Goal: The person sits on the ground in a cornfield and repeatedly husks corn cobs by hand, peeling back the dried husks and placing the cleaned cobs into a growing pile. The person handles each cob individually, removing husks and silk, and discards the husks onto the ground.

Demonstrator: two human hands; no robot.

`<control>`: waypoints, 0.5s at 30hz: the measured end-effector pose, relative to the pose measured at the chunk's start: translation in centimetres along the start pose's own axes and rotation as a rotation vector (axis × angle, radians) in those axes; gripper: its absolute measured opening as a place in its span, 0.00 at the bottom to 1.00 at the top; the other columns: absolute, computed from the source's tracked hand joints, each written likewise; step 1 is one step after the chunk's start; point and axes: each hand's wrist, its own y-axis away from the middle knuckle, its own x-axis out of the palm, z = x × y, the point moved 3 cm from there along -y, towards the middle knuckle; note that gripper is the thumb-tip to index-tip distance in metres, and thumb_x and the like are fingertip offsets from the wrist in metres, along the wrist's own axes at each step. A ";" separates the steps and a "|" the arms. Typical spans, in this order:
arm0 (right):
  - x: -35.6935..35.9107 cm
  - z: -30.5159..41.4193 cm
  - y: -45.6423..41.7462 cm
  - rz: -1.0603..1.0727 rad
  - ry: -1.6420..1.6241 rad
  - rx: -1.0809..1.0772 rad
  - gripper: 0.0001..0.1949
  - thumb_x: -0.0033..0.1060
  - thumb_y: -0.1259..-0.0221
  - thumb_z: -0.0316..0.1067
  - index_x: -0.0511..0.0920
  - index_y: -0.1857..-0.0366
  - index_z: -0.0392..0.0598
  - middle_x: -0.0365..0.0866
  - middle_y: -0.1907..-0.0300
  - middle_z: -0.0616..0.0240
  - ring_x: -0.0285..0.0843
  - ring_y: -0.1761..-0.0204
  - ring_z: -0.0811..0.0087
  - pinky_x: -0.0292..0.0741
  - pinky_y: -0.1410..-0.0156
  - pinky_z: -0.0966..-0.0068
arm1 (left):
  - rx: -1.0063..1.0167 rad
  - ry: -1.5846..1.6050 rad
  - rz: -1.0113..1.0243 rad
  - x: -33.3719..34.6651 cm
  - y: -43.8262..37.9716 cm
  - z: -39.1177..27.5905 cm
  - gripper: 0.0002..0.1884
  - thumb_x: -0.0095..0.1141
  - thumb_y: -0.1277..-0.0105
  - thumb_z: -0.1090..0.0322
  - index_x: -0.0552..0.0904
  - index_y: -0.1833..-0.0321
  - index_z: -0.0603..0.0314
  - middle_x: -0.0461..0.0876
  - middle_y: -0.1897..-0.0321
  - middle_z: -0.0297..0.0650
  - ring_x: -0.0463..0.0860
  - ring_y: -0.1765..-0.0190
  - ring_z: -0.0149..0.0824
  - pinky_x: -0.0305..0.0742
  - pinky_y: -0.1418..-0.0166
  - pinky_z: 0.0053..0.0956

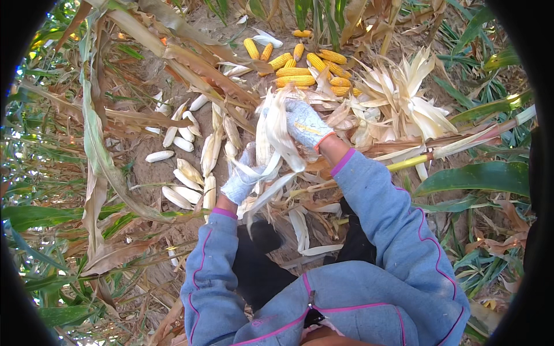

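Both of my hands wear pale knitted work gloves and meet at one ear of corn (263, 140) with peeled-back whitish husk. My left hand (243, 179) grips its lower end, with husk strips across the fingers. Around the upper part my right hand (306, 123) is closed, and loose husk (279, 125) hangs down from it. The kernels of this ear are mostly hidden. Beyond my right hand lies a pile of bare yellow corn cobs (296, 81). Left of my left hand are several pale ears (210, 151), some still in husk.
A heap of dry husks (402, 108) spreads at the right. A dry corn stalk (181, 60) slants across the upper left, and another stalk (411, 162) lies at the right. Green corn leaves (480, 178) edge the bare soil. My legs (259, 268) are bent below my hands.
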 end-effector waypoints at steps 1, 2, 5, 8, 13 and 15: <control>-0.2 0.3 -0.2 0.093 0.108 0.007 0.18 0.46 0.33 0.40 0.79 0.48 0.42 0.83 0.52 0.50 0.80 0.47 0.52 0.74 0.39 0.64 | 0.040 -0.120 -0.033 0.3 0.7 -1.5 0.33 0.56 0.29 0.64 0.58 0.25 0.63 0.71 0.35 0.44 0.77 0.40 0.37 0.76 0.39 0.28; -0.2 0.6 -0.5 0.184 0.217 0.012 0.18 0.45 0.32 0.41 0.80 0.49 0.42 0.83 0.52 0.49 0.79 0.47 0.52 0.74 0.39 0.63 | -0.002 -0.093 -0.095 0.2 0.7 -1.5 0.34 0.58 0.31 0.67 0.57 0.26 0.64 0.71 0.35 0.44 0.77 0.40 0.37 0.76 0.39 0.28; -0.5 1.3 0.5 0.079 -0.174 0.005 0.20 0.45 0.31 0.46 0.81 0.53 0.41 0.83 0.55 0.48 0.80 0.49 0.51 0.76 0.42 0.62 | -0.061 -0.274 -0.151 3.2 -0.1 -7.1 0.36 0.66 0.39 0.66 0.62 0.30 0.64 0.74 0.39 0.44 0.78 0.42 0.36 0.75 0.39 0.29; -0.5 2.5 0.6 0.141 -0.278 0.037 0.22 0.44 0.31 0.50 0.80 0.56 0.39 0.84 0.58 0.48 0.81 0.54 0.49 0.76 0.47 0.62 | 0.116 -0.174 -0.263 2.5 -0.1 -5.1 0.32 0.70 0.42 0.65 0.69 0.38 0.65 0.79 0.48 0.41 0.80 0.46 0.32 0.76 0.42 0.28; 0.1 1.9 0.5 0.057 -0.332 0.082 0.20 0.46 0.33 0.47 0.80 0.62 0.38 0.83 0.65 0.49 0.81 0.60 0.52 0.76 0.52 0.63 | 0.117 -0.195 -0.317 3.6 -1.4 -5.9 0.35 0.73 0.47 0.66 0.69 0.36 0.62 0.78 0.48 0.41 0.80 0.48 0.33 0.76 0.41 0.28; -0.1 2.2 0.2 0.041 -0.323 0.099 0.18 0.47 0.34 0.45 0.80 0.64 0.38 0.82 0.67 0.50 0.81 0.62 0.56 0.76 0.54 0.65 | 0.106 -0.123 -0.332 3.6 -1.0 -6.6 0.38 0.73 0.48 0.64 0.68 0.35 0.61 0.78 0.47 0.42 0.79 0.47 0.34 0.75 0.40 0.29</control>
